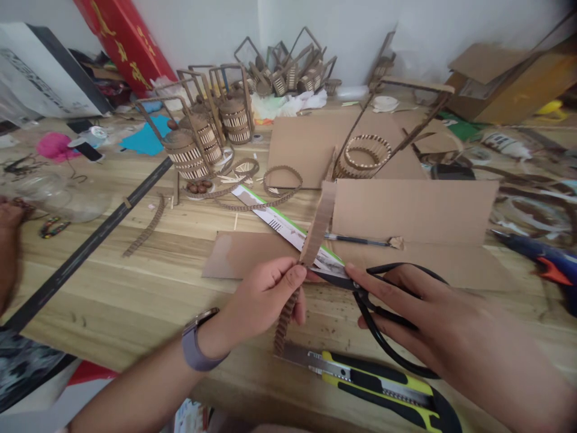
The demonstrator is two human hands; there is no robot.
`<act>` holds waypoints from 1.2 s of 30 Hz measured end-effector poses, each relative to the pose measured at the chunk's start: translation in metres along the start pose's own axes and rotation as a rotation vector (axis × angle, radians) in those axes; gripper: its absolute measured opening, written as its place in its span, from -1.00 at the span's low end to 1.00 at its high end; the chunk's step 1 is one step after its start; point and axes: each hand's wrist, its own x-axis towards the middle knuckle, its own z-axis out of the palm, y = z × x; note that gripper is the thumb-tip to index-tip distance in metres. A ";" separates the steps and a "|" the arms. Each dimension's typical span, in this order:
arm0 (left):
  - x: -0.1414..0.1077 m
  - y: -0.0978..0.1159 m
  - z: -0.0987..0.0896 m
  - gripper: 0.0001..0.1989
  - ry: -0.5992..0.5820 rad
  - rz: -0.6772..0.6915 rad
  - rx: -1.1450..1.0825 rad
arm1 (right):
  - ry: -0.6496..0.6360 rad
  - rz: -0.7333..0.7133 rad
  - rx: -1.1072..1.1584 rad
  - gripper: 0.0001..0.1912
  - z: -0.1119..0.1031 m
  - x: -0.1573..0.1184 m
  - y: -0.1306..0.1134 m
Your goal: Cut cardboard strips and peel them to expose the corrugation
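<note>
My left hand [270, 291] pinches a strip of corrugated cardboard [321, 219]; one length stands up from the fingers and a ridged end hangs below them. My right hand [419, 313] holds black-handled scissors [381, 322], their blades at the strip just beside my left fingertips. How far the blades are apart I cannot tell. Under the hands lie a brown cardboard sheet [247, 255] and a white printed strip with a green edge [274, 222]. A yellow and black utility knife [378, 385] rests on the table in front of me, blade out.
Small handled baskets [187, 150] stand at the back left. A larger open basket [365, 157] sits on cardboard behind the hands. At the right lies a blue glue gun [536, 252]. A long dark strip [99, 237] crosses the left side, near another person's hand [9, 222].
</note>
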 end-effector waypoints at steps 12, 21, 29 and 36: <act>0.000 -0.001 0.001 -0.56 -0.027 0.034 0.030 | -0.069 -0.043 0.030 -0.46 0.005 0.001 -0.001; 0.000 0.002 0.002 -0.67 -0.016 0.069 0.057 | -0.129 0.070 0.360 -0.48 0.006 0.012 -0.011; 0.005 0.003 0.000 -0.66 -0.001 0.099 0.085 | -0.098 0.072 0.322 -0.46 0.002 0.009 -0.007; 0.005 0.003 0.000 -0.68 -0.002 0.110 0.116 | 0.007 -0.060 0.065 -0.48 0.004 0.009 -0.002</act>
